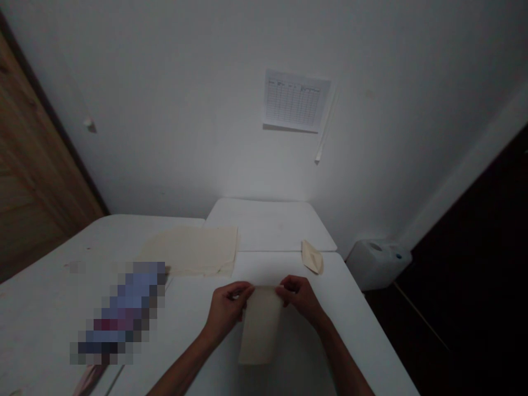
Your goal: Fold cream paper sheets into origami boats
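A cream rectangular piece of fabric or paper [261,330] hangs between my hands; its exact material I cannot tell. My left hand [230,303] pinches its upper left corner, and my right hand [300,297] pinches the upper right one. The lower edge hangs down toward me over the white table [198,352]. Beyond my right hand lies a small folded cream piece [312,257]. Larger flat cream sheets [202,248] are spread at the back, left of centre.
On the left of the table is a pixelated bluish item [132,302]. A white plastic jug [377,264] stands off the right edge. The wall carries a printed sheet [296,102], and a wooden door or panel [41,137] borders the left.
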Available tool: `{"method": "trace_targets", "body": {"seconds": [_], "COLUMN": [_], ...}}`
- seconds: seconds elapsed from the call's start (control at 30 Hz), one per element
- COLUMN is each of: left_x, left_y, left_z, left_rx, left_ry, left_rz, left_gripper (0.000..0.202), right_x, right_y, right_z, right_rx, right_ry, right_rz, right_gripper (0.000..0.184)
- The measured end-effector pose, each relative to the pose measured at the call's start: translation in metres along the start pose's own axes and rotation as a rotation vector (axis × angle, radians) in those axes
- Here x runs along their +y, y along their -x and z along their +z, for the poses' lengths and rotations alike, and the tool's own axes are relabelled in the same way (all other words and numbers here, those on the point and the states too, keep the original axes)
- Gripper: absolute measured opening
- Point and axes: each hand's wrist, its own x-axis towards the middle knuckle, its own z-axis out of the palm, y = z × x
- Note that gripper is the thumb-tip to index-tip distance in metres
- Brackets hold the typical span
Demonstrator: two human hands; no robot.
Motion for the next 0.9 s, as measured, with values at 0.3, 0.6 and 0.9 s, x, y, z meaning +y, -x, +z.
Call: {"method": "trace_targets", "body": {"seconds": [0.3,0.6,0.9], "left_x": [-0.0007,-0.0002,-0.0032], "left_y": [-0.0008,-0.0003,-0.0025], "left_z": [-0.0016,-0.0014,-0.0034], "left_rx": [-0.003,0.023,0.049], "left_ry": [-0.046,-0.033,-0.073], "left_rz": [0.018,0.018,0.036], "left_gripper": [0.032,0.033,0.033], "right_x": [0.004,0.005,0.0034], "right_y": [-0.0036,-0.0036,-0.003], "right_z": [0.0034,0.0051,0.0044], "right_rx": [0.075,0.102,0.094], "right_ry": [-0.081,-0.097,-0.305], "right_rz": [0.057,0.081,0.076], "right_gripper": [0.036,0.036,0.033]}}
